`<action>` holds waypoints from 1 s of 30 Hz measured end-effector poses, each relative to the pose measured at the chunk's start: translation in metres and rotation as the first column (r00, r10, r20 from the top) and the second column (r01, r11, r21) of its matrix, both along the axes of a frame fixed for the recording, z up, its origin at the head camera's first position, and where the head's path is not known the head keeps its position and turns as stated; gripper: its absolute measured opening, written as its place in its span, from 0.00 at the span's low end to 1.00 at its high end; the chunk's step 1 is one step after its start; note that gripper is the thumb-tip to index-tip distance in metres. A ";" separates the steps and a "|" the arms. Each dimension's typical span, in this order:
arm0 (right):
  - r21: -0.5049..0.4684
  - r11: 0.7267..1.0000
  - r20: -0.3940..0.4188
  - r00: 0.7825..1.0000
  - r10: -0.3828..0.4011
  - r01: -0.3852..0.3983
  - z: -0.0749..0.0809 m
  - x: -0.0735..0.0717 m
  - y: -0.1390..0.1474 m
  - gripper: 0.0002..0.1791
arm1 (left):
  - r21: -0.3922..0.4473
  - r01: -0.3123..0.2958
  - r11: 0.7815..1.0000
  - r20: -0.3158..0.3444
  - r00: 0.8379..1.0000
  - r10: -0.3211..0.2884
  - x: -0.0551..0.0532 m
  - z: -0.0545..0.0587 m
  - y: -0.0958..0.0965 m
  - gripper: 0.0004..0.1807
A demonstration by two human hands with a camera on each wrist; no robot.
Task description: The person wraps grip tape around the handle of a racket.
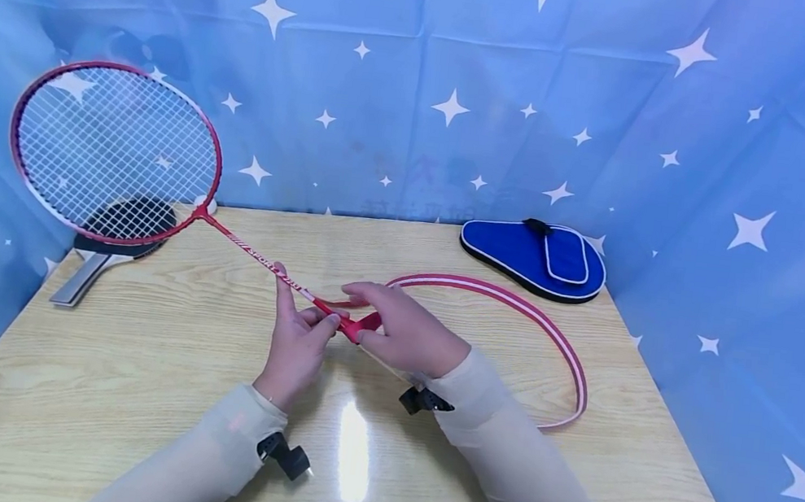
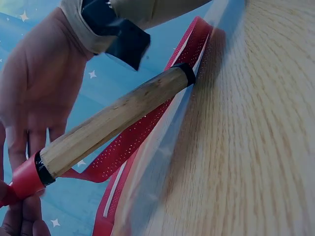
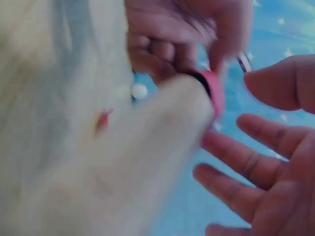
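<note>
My left hand [image 1: 297, 346] holds a red badminton racket [image 1: 227, 233] at the cone above its handle, with the thumb on top. The strung head points up to the far left. In the left wrist view, the handle [image 2: 113, 120] is bare wood with black bands at its ends. A red and white perforated grip tape [image 2: 129, 148] trails behind it and loops over the table to the right in the head view. Around the top of the handle, my right hand [image 1: 408, 333] has its fingers spread. The right wrist view shows its fingers [image 3: 236, 157] and thumb apart.
Two table tennis bats [image 1: 109, 241] lie stacked at the far left, partly behind the racket strings. A white ball [image 1: 212, 205] sits near the back edge. At the back right is a blue bat case [image 1: 509, 250]. Star-patterned blue cloth [image 1: 358, 115] surrounds the wooden table [image 1: 138, 387].
</note>
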State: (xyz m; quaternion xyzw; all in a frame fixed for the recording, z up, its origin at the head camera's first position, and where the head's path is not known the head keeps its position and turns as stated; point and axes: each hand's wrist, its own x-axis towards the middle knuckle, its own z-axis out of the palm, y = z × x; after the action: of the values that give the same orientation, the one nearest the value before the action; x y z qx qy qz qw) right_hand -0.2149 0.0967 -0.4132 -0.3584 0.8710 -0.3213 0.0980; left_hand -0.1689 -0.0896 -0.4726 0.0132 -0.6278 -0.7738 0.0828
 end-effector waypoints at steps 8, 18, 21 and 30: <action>-0.032 0.999 0.052 0.998 0.024 -0.022 -0.009 -0.002 -0.004 0.35 | -0.018 0.005 1.000 -0.043 0.999 -0.005 0.003 0.001 0.004 0.63; 0.013 1.000 0.020 1.000 0.005 -0.006 -0.003 -0.007 0.004 0.24 | -0.023 0.010 1.000 -0.048 0.999 -0.011 0.002 -0.001 0.003 0.63; -0.026 0.999 0.046 0.998 0.043 -0.042 -0.004 -0.007 0.004 0.19 | -0.028 0.008 1.000 -0.048 0.999 -0.010 0.002 -0.001 0.004 0.63; -0.095 0.994 0.059 0.997 0.057 -0.051 -0.005 -0.005 0.003 0.20 | -0.022 0.012 1.000 -0.068 0.998 -0.014 0.003 0.001 0.006 0.63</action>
State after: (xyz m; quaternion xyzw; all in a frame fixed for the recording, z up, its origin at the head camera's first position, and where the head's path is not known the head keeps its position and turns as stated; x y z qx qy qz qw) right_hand -0.2198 0.0998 -0.4180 -0.3759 0.8416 -0.3700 0.1165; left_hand -0.1654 -0.0837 -0.4719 -0.0181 -0.6331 -0.7675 0.0992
